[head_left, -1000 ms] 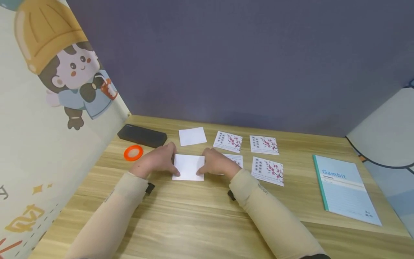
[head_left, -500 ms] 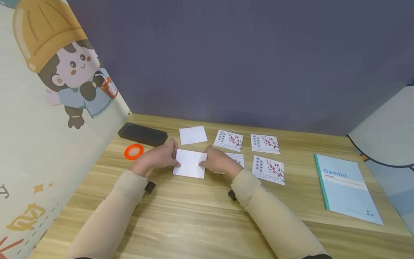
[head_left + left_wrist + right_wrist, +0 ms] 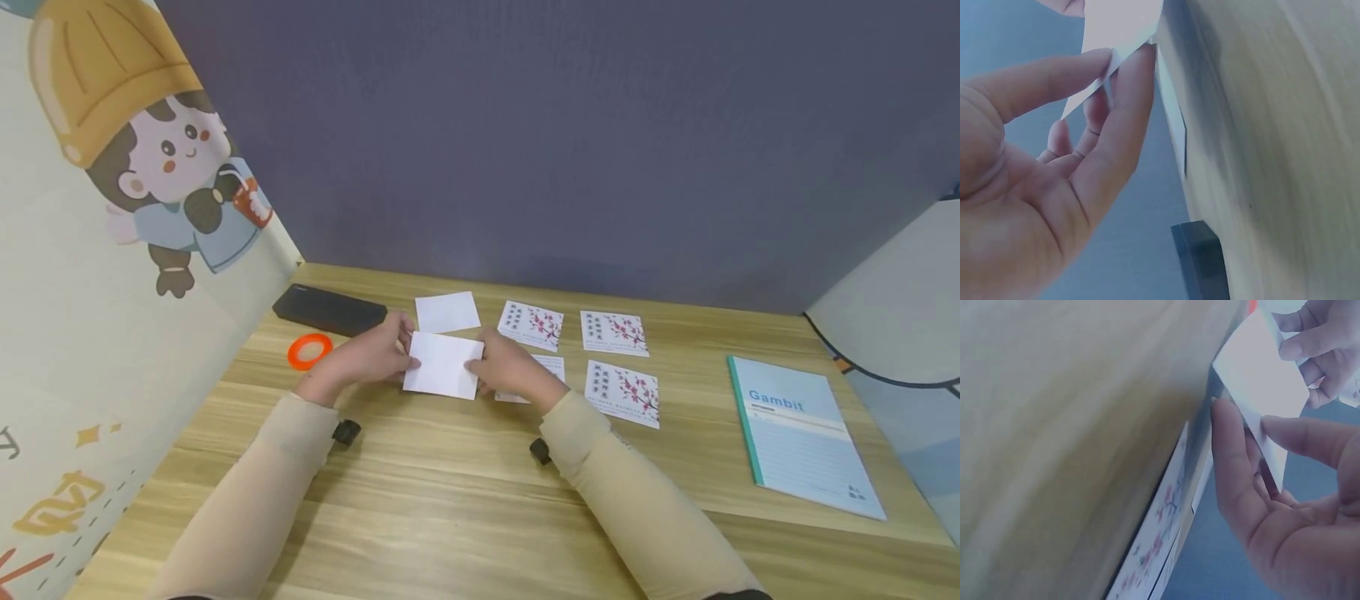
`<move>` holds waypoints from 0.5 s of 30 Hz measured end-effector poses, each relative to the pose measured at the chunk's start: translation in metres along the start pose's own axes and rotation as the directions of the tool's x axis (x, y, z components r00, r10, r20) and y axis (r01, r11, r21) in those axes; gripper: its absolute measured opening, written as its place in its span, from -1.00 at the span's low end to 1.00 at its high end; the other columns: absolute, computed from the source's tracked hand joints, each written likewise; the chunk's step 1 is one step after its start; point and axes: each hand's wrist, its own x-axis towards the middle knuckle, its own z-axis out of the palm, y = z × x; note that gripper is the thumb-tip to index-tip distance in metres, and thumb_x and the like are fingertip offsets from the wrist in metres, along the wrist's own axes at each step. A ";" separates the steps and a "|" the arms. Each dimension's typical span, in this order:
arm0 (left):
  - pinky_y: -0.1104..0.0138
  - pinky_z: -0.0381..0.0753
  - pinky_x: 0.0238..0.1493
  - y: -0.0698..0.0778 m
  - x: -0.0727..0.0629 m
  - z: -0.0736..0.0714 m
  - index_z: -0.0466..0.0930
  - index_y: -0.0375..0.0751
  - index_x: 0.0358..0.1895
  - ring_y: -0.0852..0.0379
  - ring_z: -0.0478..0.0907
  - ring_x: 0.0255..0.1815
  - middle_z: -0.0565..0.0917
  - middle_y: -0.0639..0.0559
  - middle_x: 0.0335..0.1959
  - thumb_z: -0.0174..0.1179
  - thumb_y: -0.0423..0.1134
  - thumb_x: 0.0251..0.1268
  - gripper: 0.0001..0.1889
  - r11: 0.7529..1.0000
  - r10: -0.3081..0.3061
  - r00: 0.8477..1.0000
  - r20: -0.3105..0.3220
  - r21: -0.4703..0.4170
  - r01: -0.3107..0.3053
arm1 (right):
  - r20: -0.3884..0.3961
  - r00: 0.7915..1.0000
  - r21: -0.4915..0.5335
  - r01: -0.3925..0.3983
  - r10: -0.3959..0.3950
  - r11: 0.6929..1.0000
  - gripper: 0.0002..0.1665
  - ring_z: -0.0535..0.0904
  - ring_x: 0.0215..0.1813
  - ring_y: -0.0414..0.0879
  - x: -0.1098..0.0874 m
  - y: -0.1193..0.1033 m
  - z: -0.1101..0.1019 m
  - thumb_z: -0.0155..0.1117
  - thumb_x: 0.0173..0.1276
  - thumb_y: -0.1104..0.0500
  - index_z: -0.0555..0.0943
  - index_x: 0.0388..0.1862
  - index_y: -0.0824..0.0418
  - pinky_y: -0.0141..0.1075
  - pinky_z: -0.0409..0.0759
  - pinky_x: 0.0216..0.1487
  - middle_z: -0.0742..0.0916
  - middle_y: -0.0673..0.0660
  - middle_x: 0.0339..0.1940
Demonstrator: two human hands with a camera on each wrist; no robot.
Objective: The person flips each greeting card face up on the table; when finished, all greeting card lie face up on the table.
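A blank white card (image 3: 444, 367) is held up between both hands, its plain face toward the head camera. My left hand (image 3: 378, 350) pinches its left edge, thumb in front and fingers behind, as the left wrist view shows with the card (image 3: 1124, 25) tilted off the table. On the opposite edge my right hand (image 3: 510, 364) pinches in the same way; in the right wrist view the card (image 3: 1266, 369) slants between thumb and fingers. Another white card (image 3: 447, 312) lies flat just behind. Beside my right hand lies a printed card (image 3: 551, 365), partly covered by that hand.
More cards with red blossom prints, one at the back (image 3: 531, 325), another farther right (image 3: 613, 333) and a nearer one (image 3: 624, 393), lie on the wooden table (image 3: 450, 517). A black case (image 3: 330, 310) and an orange ring (image 3: 310, 352) are left; a notebook (image 3: 806, 437) is right.
Both hands have raised the white card from near the table and moved it slightly away from the body and to the right. The other cards stay where they were.
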 end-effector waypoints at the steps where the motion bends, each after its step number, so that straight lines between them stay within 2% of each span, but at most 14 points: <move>1: 0.28 0.75 -0.16 0.001 0.000 0.000 0.13 -0.29 0.27 0.02 0.60 -0.16 0.43 -0.26 0.14 0.27 -0.40 0.51 -0.49 1.000 0.010 1.000 -0.007 -0.005 -0.010 | -0.004 1.000 0.018 0.007 -0.007 1.000 -0.37 0.79 -0.33 -0.03 -0.001 0.000 -0.001 0.20 0.65 0.17 0.28 0.54 0.38 -0.26 0.80 -0.26 0.78 0.26 -0.12; 7: 0.21 0.81 -0.09 0.009 -0.001 0.000 0.12 -0.28 0.26 -0.08 0.74 0.03 0.42 -0.26 0.16 0.21 -0.40 0.57 -0.54 0.996 0.085 0.995 -0.054 -0.021 -0.087 | -0.049 0.999 0.040 0.026 -0.024 0.999 -0.34 0.78 -0.30 0.02 -0.004 0.000 -0.009 0.13 0.70 0.14 0.20 0.62 0.32 -0.26 0.73 -0.34 0.75 0.27 -0.11; 11: 0.20 0.79 -0.03 0.013 -0.002 0.002 0.14 -0.26 0.24 -0.16 0.70 0.14 0.42 -0.24 0.19 0.16 -0.35 0.61 -0.60 0.993 0.118 0.989 -0.091 0.007 -0.118 | -0.090 0.995 0.004 0.030 -0.030 1.000 -0.34 0.78 -0.25 0.02 -0.006 0.000 -0.012 0.09 0.72 0.11 0.19 0.63 0.31 -0.27 0.67 -0.33 0.72 0.25 -0.05; 15: 0.09 0.76 0.10 0.016 -0.003 0.006 0.17 -0.22 0.20 -0.22 0.65 0.26 0.45 -0.23 0.18 0.15 -0.30 0.63 -0.66 0.991 0.135 0.982 -0.129 0.033 -0.132 | -0.132 0.990 -0.013 0.046 -0.048 0.999 -0.37 0.76 -0.20 0.01 -0.010 0.000 -0.015 0.08 0.72 0.09 0.23 0.61 0.29 -0.25 0.67 -0.23 0.70 0.24 0.03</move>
